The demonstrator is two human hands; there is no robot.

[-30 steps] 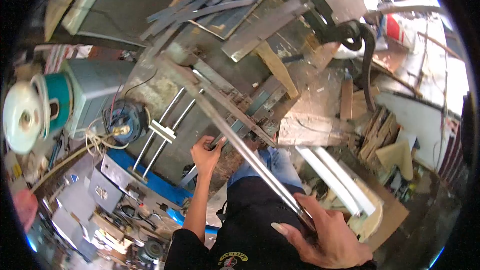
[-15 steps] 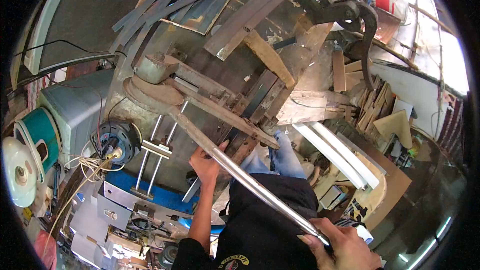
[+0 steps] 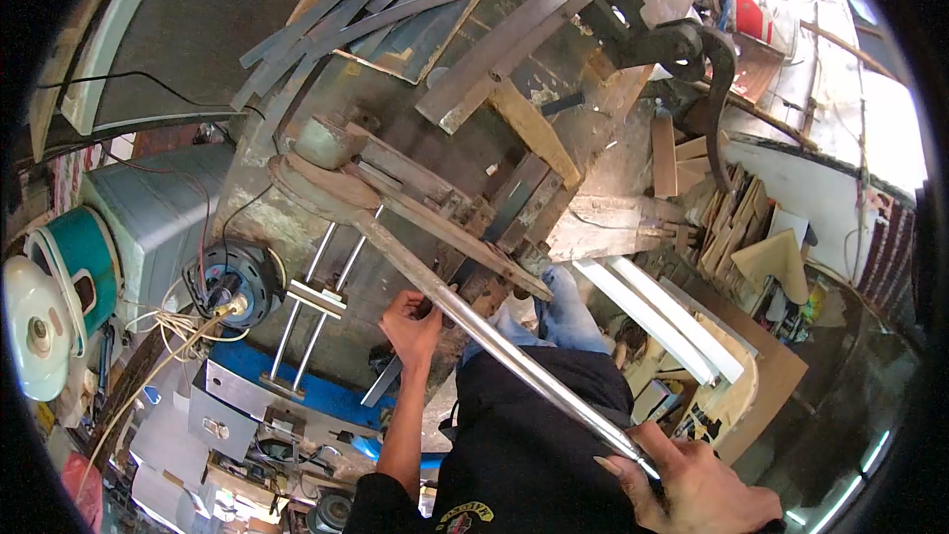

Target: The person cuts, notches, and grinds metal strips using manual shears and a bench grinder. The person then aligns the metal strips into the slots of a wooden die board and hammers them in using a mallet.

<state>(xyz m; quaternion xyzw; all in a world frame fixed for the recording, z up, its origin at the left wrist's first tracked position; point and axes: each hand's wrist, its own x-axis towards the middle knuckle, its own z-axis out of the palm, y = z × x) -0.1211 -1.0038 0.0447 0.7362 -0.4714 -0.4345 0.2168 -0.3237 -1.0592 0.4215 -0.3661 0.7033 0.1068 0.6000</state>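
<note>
My right hand (image 3: 697, 483) is wrapped round the lower end of a long shiny metal pipe handle (image 3: 524, 368). The handle runs up and left to a rusty bending tool with a round head (image 3: 321, 186) and a parallel arm (image 3: 450, 232). My left hand (image 3: 410, 331) is closed beside the handle's middle, over a flat metal bar (image 3: 383, 382) whose near end sticks out below the wrist. Part of the bar is hidden by that hand and the tool. Another dark flat piece (image 3: 514, 193) shows between the tool's blocks.
Flat metal strips (image 3: 366, 5) lie piled at the top of the bench. A cable reel (image 3: 229, 282) and a teal container (image 3: 81, 262) stand at left. White bars (image 3: 652, 321) lie at right, near scrap wood (image 3: 736, 222). A curved iron hook (image 3: 720, 109) juts out at upper right.
The whole view has shifted slightly. My left hand's thumb and fingers are more curled in beside the handle. My right hand keeps its hold on the handle's end.
</note>
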